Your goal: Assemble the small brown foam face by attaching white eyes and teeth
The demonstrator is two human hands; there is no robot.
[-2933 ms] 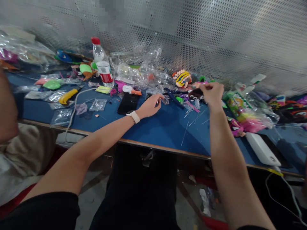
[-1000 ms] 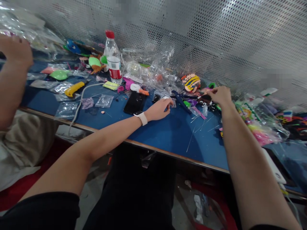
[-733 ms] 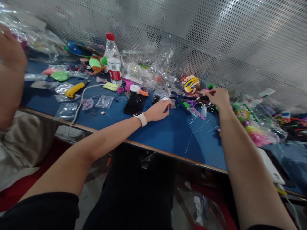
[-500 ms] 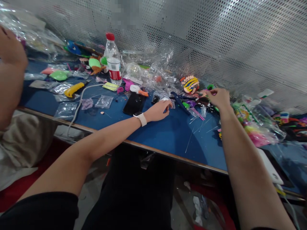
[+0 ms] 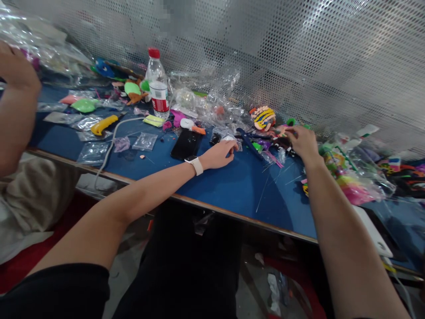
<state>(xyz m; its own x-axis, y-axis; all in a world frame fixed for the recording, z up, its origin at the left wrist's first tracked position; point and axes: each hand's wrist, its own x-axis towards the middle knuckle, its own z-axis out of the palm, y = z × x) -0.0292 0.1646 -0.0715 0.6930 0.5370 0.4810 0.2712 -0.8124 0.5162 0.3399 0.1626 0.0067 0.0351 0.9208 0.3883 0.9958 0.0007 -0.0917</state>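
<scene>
Foam pieces (image 5: 280,133) under our curled right hand (image 5: 303,141) look light and soft, best pinched at an edge, while our left hand (image 5: 219,154) rests loosely closed, holding nothing we can make out.

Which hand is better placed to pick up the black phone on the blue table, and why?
Left. The left hand rests beside the black phone; the right hand is among craft pieces, farther away.

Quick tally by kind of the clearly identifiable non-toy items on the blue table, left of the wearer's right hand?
Water bottle: 1
Black phone: 1
Yellow-handled knife: 1
Blue-handled pliers: 1
Small clear zip bags: 2, one and one
Total: 6
The heap of clear plastic at the back is too tangled to count.
</scene>
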